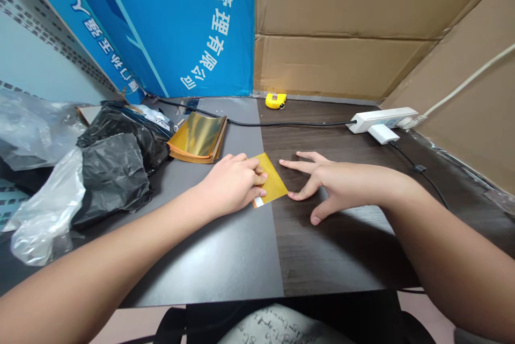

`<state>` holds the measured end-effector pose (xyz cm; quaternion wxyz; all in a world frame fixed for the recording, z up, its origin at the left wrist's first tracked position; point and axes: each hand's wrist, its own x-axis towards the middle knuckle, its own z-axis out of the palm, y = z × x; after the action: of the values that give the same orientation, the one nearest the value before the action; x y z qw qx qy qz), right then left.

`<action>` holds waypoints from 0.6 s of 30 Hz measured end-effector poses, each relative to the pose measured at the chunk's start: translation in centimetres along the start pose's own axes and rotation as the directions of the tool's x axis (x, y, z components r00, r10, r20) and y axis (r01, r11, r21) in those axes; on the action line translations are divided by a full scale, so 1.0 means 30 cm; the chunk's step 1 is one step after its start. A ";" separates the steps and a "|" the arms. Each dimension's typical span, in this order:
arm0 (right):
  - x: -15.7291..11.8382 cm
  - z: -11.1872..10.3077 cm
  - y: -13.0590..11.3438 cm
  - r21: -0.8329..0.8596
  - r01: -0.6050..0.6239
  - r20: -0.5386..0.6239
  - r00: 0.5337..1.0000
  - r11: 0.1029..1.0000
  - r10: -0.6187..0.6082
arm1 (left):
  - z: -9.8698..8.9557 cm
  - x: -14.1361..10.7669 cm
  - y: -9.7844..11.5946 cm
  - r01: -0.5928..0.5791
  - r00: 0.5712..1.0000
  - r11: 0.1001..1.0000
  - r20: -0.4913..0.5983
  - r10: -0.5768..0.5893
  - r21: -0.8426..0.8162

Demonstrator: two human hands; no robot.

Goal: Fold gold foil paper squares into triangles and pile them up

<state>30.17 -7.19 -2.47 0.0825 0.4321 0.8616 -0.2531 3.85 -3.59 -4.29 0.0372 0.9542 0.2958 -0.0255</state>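
A small square of gold foil paper [270, 178] lies on the dark tabletop, with a white patch at its near corner. My left hand [231, 185] grips its left edge, fingers curled over the sheet. My right hand [322, 185] rests on the dark wood surface just right of the sheet, fingers spread, with the thumb tip close to its right corner. Farther back, a stack of gold foil sheets [198, 137] with orange edges sits on the grey part of the table.
Black plastic bags [116, 172] and clear plastic wrap [44, 210] are heaped at the left. A yellow tape measure [276, 100] and a white power strip [380, 119] with a plugged-in adapter sit at the back. Cardboard [341, 27] and a blue banner [201, 27] line the wall.
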 end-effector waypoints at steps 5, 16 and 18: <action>0.025 -0.008 0.025 0.041 0.168 -0.088 0.982 0.985 -0.164 | 0.001 0.005 -0.018 -0.040 0.999 0.999 0.008 0.040 -0.010; 0.122 0.069 0.039 -0.055 0.096 -0.271 0.957 0.994 -0.108 | 0.009 0.011 -0.062 -0.212 0.976 0.972 -0.068 0.206 -0.102; 0.110 0.060 0.023 -0.057 0.037 -0.226 0.973 0.998 -0.049 | 0.005 0.012 -0.061 -0.206 0.978 0.973 -0.050 0.202 -0.105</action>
<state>28.56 -5.44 -5.46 -0.0109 0.4372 0.8810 -0.1807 3.09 -1.89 -4.57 0.0860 0.9764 0.1978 0.0132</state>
